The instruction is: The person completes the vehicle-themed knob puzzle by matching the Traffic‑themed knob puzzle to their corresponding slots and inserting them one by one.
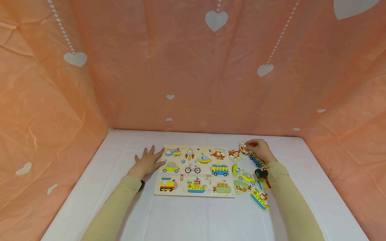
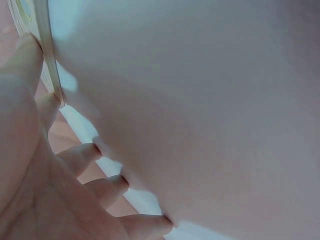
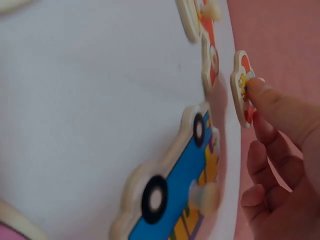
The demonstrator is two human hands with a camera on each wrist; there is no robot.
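Observation:
A wooden puzzle board (image 1: 184,193) printed with vehicles lies flat on the white table. My left hand (image 1: 146,164) is spread at its left side. In the left wrist view, the thumb (image 2: 27,55) and a fingertip touch the board's edge, while the other fingertips rest on the table. Beyond the board's right side, my right hand (image 1: 258,149) pinches a small wooden puzzle piece (image 3: 238,87) with red and yellow print, held above the table; its full picture is hidden. Nearest below that hand are a bus piece (image 3: 172,187) and a helicopter piece (image 1: 234,155).
Several knobbed pieces lie right of the board: a flying saucer (image 1: 236,170), a yellow car (image 1: 247,178), a submarine (image 1: 242,186), a ship (image 1: 260,199) and a piece (image 1: 264,184) partly covered by the right wrist. Orange cloth walls (image 1: 193,83) enclose the table's back and sides.

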